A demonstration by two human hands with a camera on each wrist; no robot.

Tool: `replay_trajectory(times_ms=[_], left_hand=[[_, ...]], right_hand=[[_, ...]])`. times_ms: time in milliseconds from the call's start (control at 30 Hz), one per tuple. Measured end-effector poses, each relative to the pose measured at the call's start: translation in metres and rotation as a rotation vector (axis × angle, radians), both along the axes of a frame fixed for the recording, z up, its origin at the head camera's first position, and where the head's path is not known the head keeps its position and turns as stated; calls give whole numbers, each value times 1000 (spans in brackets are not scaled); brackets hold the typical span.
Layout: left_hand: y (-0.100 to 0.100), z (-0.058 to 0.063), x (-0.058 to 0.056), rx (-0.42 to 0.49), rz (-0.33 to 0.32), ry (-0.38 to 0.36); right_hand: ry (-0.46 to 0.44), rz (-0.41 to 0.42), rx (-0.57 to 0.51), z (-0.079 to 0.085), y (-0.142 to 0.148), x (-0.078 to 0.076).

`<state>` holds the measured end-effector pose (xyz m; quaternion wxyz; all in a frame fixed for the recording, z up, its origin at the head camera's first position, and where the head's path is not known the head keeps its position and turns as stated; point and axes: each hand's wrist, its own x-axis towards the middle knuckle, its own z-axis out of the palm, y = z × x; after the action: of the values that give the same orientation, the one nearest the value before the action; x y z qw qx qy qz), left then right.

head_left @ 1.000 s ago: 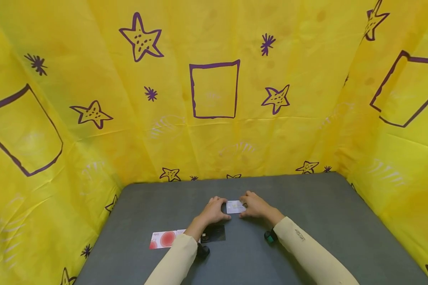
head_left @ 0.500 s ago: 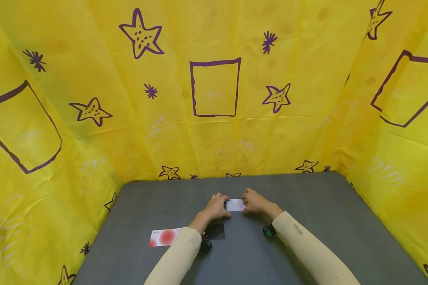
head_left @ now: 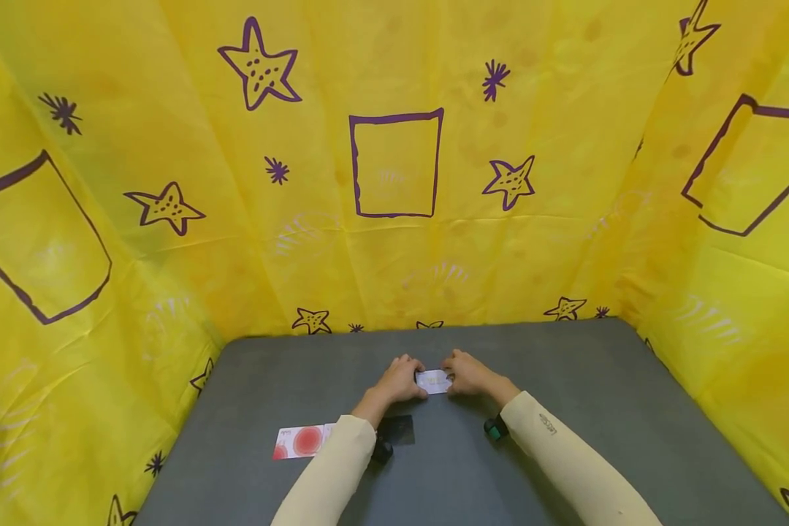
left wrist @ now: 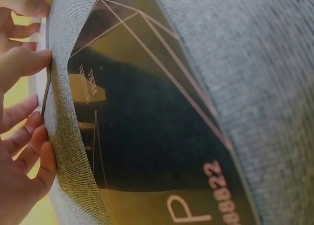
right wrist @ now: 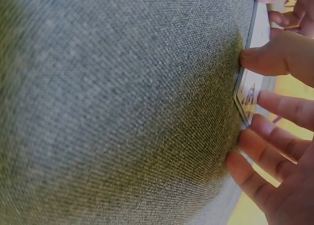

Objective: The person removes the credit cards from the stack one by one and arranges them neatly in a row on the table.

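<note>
A small white card (head_left: 432, 380) lies flat near the table's middle, held at both ends. My left hand (head_left: 399, 379) grips its left end, thumb on the near edge and fingers round the far side. At the other end my right hand (head_left: 471, 373) pinches the card, its thumb (right wrist: 267, 57) pressed to the near edge. Seen from the right wrist, the white card (right wrist: 249, 87) shows a doubled edge, like cards stacked together. Below my left wrist lies a black card (left wrist: 147, 122) with thin pink lines and lettering, partly covered by the arm in the head view.
A white card with red circles (head_left: 302, 441) lies to the left of my left forearm, beside another pale card (head_left: 329, 429) mostly hidden by the sleeve. The grey table (head_left: 565, 453) ends at yellow curtains (head_left: 394, 277) behind and on both sides.
Both hands have drawn slightly closer together round the white card. The left forearm has shifted a little right and covers more of the black card. The other cards stay in place.
</note>
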<state>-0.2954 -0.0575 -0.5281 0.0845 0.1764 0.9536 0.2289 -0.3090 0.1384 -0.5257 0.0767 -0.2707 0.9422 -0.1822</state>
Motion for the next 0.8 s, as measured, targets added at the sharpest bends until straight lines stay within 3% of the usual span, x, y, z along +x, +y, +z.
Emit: replay_trajectory(times_ms=[800], left_hand=[[-4,-3,-3,-26,-34,29]], right_hand=[[17,-36,24,2,-2,5]])
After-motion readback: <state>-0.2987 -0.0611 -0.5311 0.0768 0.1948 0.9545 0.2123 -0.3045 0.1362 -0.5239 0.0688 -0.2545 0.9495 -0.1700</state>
